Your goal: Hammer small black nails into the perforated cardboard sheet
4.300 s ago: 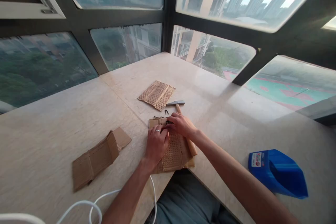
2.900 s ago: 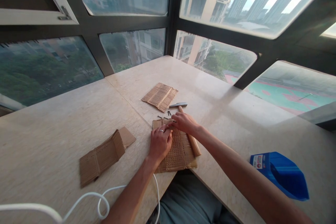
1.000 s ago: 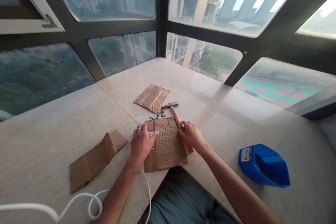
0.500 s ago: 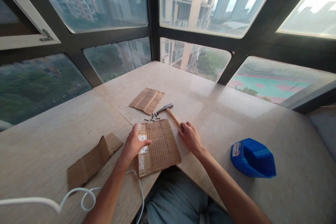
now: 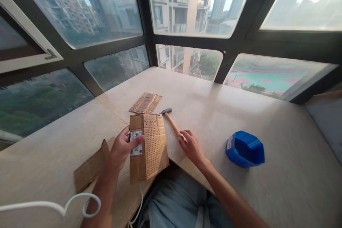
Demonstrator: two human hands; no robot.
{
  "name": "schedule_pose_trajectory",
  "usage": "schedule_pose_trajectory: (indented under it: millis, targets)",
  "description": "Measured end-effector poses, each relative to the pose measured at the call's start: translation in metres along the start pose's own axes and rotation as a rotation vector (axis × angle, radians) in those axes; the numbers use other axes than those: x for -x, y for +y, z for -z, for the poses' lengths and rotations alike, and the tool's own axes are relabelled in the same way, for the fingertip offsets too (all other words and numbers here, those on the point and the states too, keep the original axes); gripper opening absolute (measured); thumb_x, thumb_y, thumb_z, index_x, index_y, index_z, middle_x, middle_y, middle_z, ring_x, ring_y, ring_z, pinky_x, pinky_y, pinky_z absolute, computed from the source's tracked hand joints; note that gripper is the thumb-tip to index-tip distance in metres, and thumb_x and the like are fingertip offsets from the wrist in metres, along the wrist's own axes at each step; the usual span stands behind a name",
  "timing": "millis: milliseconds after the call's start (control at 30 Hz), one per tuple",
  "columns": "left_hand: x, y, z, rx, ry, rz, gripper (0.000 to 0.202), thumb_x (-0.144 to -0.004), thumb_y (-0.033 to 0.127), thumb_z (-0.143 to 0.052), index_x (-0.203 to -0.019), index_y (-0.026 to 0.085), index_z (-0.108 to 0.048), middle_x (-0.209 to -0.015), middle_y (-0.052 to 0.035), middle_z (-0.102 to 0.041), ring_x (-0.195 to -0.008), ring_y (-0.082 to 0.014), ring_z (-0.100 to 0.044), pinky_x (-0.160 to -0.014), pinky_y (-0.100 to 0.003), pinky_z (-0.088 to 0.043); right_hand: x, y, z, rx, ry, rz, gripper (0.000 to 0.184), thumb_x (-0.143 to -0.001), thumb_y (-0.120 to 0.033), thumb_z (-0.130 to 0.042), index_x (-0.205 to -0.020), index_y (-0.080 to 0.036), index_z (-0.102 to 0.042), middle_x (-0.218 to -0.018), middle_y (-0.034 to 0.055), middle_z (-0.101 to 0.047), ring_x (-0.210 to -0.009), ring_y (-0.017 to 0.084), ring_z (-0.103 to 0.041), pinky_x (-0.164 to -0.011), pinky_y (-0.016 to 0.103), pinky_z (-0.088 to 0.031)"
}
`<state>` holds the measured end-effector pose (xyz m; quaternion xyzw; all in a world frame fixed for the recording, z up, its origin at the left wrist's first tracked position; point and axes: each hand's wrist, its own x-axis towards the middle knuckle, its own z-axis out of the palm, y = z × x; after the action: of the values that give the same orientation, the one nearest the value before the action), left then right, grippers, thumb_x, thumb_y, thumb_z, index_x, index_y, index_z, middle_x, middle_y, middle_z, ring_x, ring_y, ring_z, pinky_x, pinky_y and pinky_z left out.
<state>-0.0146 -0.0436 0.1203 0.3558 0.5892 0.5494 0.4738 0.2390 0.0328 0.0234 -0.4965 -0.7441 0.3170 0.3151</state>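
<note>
My left hand (image 5: 121, 148) grips the left edge of a perforated cardboard sheet (image 5: 151, 146) with a white barcode label, lifted off the stone table (image 5: 203, 107) and tilted up toward me. My right hand (image 5: 191, 146) rests on the table with its fingers curled at the end of the wooden handle of a small hammer (image 5: 171, 121), whose metal head points away from me. Whether the fingers fully close on the handle is hard to tell.
A second perforated cardboard piece (image 5: 145, 102) lies beyond the hammer. A folded cardboard strip (image 5: 89, 167) lies left of my hand. A blue plastic container (image 5: 244, 148) sits to the right. A white cable (image 5: 53, 205) loops at the near left. Windows surround the table.
My left hand lifted the perforated cardboard off the table and tilted it up; it now hides the loose nails. My right hand left the cardboard for the hammer handle's end.
</note>
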Motion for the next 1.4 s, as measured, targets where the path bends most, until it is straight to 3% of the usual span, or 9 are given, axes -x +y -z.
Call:
schedule_pose_trajectory:
  millis: [100, 267, 433, 633, 767, 900, 1167, 1300, 1400]
  targets:
    - [0.010, 0.011, -0.017, 0.045, -0.030, 0.000, 0.073, -0.052, 0.038, -0.092, -0.113, 0.017, -0.058, -0.091, -0.0070, -0.076, -0.078, -0.0251, -0.073, -0.065, -0.032, -0.060, 0.018, -0.007, 0.016, -0.214, 0.042, -0.032, 0.030, -0.096, -0.038, -0.047, -0.111, -0.020, -0.065, -0.118, 0.0136, -0.064, -0.106, 0.026, -0.060, -0.093, 0.040, -0.048]
    - [0.005, 0.016, -0.068, 0.097, -0.163, 0.011, 0.070, -0.055, 0.039, -0.090, -0.112, 0.015, -0.059, -0.091, -0.0082, -0.076, -0.077, -0.0252, -0.074, -0.067, -0.033, -0.060, 0.046, -0.024, 0.047, -0.569, -0.010, -0.104, 0.055, -0.099, -0.057, -0.028, -0.108, -0.019, -0.067, -0.094, 0.0072, -0.074, -0.084, 0.022, -0.069, -0.071, 0.033, -0.055]
    - [-0.007, -0.001, -0.146, 0.082, -0.253, 0.005, 0.077, -0.061, 0.047, -0.085, -0.122, 0.015, -0.051, -0.103, -0.0121, -0.074, -0.083, -0.0261, -0.073, -0.073, -0.037, -0.060, 0.080, -0.017, 0.097, -0.858, 0.281, -0.311, 0.037, -0.083, -0.055, -0.064, -0.097, -0.021, -0.068, -0.094, 0.0043, -0.074, -0.085, 0.023, -0.066, -0.076, 0.032, -0.052]
    - [-0.010, -0.036, -0.239, -0.110, -0.462, -0.080, 0.078, -0.073, 0.043, -0.077, -0.136, 0.015, -0.041, -0.121, -0.0181, -0.066, -0.101, -0.0277, -0.070, -0.083, -0.039, -0.057, 0.131, 0.015, 0.158, -0.727, 0.595, -0.494, 0.040, -0.072, -0.053, -0.072, -0.096, -0.020, -0.067, -0.095, 0.0066, -0.075, -0.087, 0.026, -0.066, -0.076, 0.034, -0.052]
    - [-0.011, -0.050, -0.279, -0.356, -0.546, -0.206, 0.077, -0.072, 0.037, -0.077, -0.137, 0.011, -0.044, -0.131, -0.0219, -0.060, -0.115, -0.0317, -0.063, -0.098, -0.045, -0.050, 0.149, 0.034, 0.179, -0.606, 0.647, -0.581, 0.044, -0.072, -0.053, -0.068, -0.100, -0.020, -0.061, -0.091, 0.0086, -0.076, -0.083, 0.027, -0.069, -0.077, 0.038, -0.055]
    - [-0.015, -0.055, -0.294, -0.602, -0.547, -0.265, 0.073, -0.074, 0.037, -0.072, -0.135, 0.006, -0.048, -0.137, -0.0240, -0.054, -0.129, -0.0327, -0.052, -0.108, -0.045, -0.039, 0.152, 0.049, 0.183, -0.552, 0.605, -0.603, 0.050, -0.073, -0.051, -0.067, -0.109, -0.017, -0.058, -0.087, 0.0089, -0.076, -0.085, 0.028, -0.071, -0.080, 0.040, -0.056]
    - [-0.024, -0.065, -0.290, -0.716, -0.580, -0.308, 0.067, -0.073, 0.038, -0.070, -0.130, 0.007, -0.055, -0.133, -0.0222, -0.056, -0.123, -0.0303, -0.056, -0.105, -0.042, -0.042, 0.153, 0.069, 0.191, -0.142, 0.565, -0.682, 0.059, -0.081, -0.049, -0.062, -0.128, -0.014, -0.055, -0.101, 0.0126, -0.072, -0.085, 0.029, -0.069, -0.085, 0.048, -0.051]
    - [-0.030, -0.071, -0.292, -0.653, -0.562, -0.327, 0.062, -0.072, 0.036, -0.071, -0.127, 0.009, -0.058, -0.129, -0.0201, -0.059, -0.120, -0.0303, -0.058, -0.098, -0.043, -0.048, 0.136, 0.064, 0.202, 0.335, 0.547, -0.393, 0.048, -0.095, -0.042, -0.047, -0.134, -0.014, -0.052, -0.126, 0.0182, -0.061, -0.105, 0.029, -0.064, -0.091, 0.047, -0.051]
    - [-0.034, -0.075, -0.294, -0.609, -0.547, -0.358, 0.056, -0.073, 0.034, -0.071, -0.123, 0.013, -0.061, -0.126, -0.0172, -0.062, -0.118, -0.0294, -0.059, -0.096, -0.043, -0.049, 0.111, 0.060, 0.207, 0.547, 0.434, -0.144, 0.038, -0.096, -0.032, -0.051, -0.128, -0.013, -0.060, -0.134, 0.0203, -0.057, -0.125, 0.031, -0.052, -0.104, 0.047, -0.045]
